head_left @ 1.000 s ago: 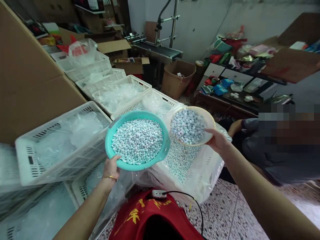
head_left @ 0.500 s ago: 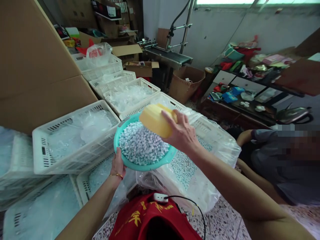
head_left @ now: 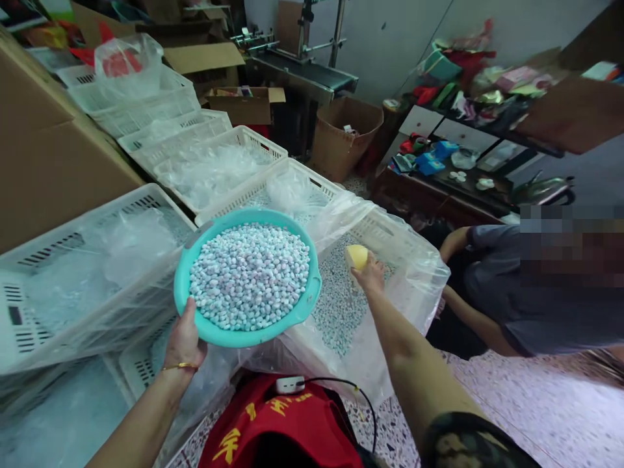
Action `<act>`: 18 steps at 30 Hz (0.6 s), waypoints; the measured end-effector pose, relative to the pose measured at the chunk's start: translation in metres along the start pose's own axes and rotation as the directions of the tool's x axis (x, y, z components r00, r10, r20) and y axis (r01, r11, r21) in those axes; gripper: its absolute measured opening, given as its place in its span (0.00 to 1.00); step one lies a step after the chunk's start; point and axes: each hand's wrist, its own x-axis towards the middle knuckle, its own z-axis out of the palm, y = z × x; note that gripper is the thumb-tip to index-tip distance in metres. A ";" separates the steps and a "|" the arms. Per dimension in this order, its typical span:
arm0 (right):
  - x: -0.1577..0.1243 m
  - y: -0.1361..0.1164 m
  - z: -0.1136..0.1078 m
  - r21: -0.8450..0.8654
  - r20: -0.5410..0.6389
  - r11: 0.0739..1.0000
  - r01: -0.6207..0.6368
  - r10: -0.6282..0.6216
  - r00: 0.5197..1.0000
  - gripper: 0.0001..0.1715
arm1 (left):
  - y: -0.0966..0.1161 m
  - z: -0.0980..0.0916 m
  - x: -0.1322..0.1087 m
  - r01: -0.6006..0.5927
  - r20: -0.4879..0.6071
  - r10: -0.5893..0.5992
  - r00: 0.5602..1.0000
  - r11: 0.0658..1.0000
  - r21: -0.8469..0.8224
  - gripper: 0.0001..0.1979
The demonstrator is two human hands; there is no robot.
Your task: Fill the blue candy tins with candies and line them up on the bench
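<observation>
My left hand (head_left: 186, 341) grips the near left rim of a turquoise plastic basin (head_left: 319, 286), fingers under it and thumb at the edge. Small pale blue-white pellets (head_left: 251, 276) heap up inside the basin. Farther right, my right hand (head_left: 371, 273) is closed around a yellow bowl-like scoop (head_left: 358, 256). That scoop is down at the loose pellets (head_left: 338, 302) in a crate lined with clear plastic film (head_left: 414, 286). What the scoop holds is hidden from me.
White plastic crates (head_left: 92, 279) holding clear bags stand at the left and behind the basin. A large cardboard sheet (head_left: 53, 149) rises at far left. A person in a grey shirt (head_left: 492, 286) sits at right. An open carton (head_left: 344, 133) stands farther back.
My right hand has carried the yellow scoop from above the basin to the pellets in the lined crate at right. The basin appears farther left as the view shifts.
</observation>
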 end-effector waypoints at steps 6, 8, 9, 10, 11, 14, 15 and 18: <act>-0.013 -0.013 0.077 -0.001 0.103 0.956 0.294 -0.292 0.951 0.47 | -0.002 0.004 -0.001 -0.019 -0.064 0.022 0.998 0.998 0.052 0.22; -0.033 -0.015 0.087 -0.024 0.194 0.913 0.406 -0.394 0.898 0.46 | -0.002 0.005 -0.001 -0.022 -0.077 0.027 0.997 0.997 0.069 0.23; -0.043 -0.016 0.089 -0.033 0.235 0.894 0.448 -0.428 0.873 0.47 | -0.002 0.005 -0.001 -0.019 -0.081 0.025 0.996 0.997 0.077 0.23; -0.051 -0.017 0.090 -0.040 0.271 0.875 0.482 -0.455 0.848 0.48 | -0.002 0.005 -0.001 -0.013 -0.084 0.021 0.996 0.996 0.083 0.23; -0.058 -0.016 0.089 -0.043 0.297 0.860 0.509 -0.476 0.828 0.48 | -0.002 0.005 -0.001 -0.010 -0.084 0.017 0.996 0.996 0.086 0.22; -0.073 -0.007 0.083 -0.019 0.366 0.851 0.525 -0.483 0.795 0.50 | -0.003 0.004 0.001 -0.008 -0.078 0.014 0.997 0.996 0.086 0.21; -0.076 -0.001 0.081 0.004 0.405 0.848 0.530 -0.486 0.775 0.49 | -0.003 0.003 0.001 -0.006 -0.083 0.014 0.996 0.996 0.091 0.21; -0.078 0.024 0.076 0.143 0.520 0.847 0.511 -0.504 0.689 0.47 | -0.003 0.003 0.001 -0.008 -0.099 0.020 0.995 0.993 0.114 0.22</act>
